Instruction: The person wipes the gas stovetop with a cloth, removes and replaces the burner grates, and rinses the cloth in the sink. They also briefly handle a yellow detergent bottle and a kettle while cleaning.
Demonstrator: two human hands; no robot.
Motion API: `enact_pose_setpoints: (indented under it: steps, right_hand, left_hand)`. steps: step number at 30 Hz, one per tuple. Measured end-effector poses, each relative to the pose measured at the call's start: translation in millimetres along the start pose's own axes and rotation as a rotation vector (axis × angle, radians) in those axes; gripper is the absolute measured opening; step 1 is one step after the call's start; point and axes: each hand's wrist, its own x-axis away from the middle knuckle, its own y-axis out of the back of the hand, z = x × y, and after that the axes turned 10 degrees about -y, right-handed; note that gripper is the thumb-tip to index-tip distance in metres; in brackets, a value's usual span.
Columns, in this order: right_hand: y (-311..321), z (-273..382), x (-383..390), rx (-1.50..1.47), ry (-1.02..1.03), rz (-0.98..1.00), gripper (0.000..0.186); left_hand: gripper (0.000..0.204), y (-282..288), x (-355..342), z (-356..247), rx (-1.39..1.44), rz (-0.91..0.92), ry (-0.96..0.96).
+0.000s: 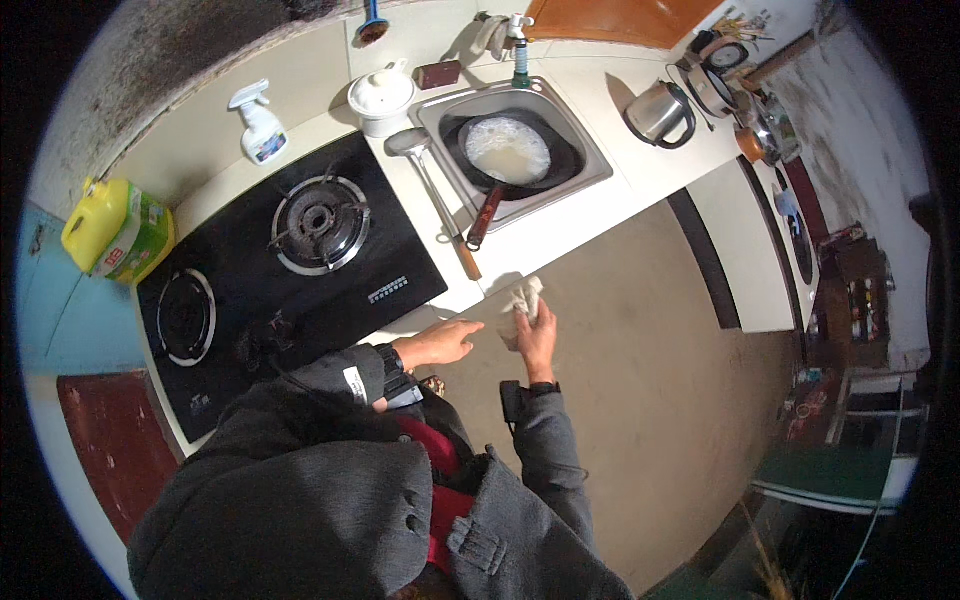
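My right hand (535, 330) grips a crumpled off-white cloth (525, 293) just off the counter's front edge. Left of it, my left hand (440, 342) reaches toward the cloth with fingers apart, holding nothing, near the black two-burner gas hob (365, 260). Above the cloth, a long metal spatula with a wooden handle (468, 258) lies on the white counter (570, 228). A black wok (535, 180) with cloudy, foamy liquid sits in the steel sink (585, 150), its reddish-brown handle angled toward me.
A yellow jug (118, 225) and white spray bottle (262, 130) stand behind the hob. A white lidded pot (382, 100) is beside the sink. Right are an electric kettle (655, 115) and other cookware. The floor (620, 420) lies below; a green-topped glass table (820, 465) stands at lower right.
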Motion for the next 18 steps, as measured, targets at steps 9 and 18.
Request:
enact_pose_setpoints:
  steps: [9,18]
  right_hand:
    - [-102,17,-39,-0.141,-0.080,-0.227,0.054]
    - [-101,-68,-48,-1.259,-0.681,0.123,0.032]
  left_hand:
    - [0.052,22,-1,12,-0.061,0.024,0.064]
    - [0.053,17,-63,-10,-0.085,-0.008,0.197]
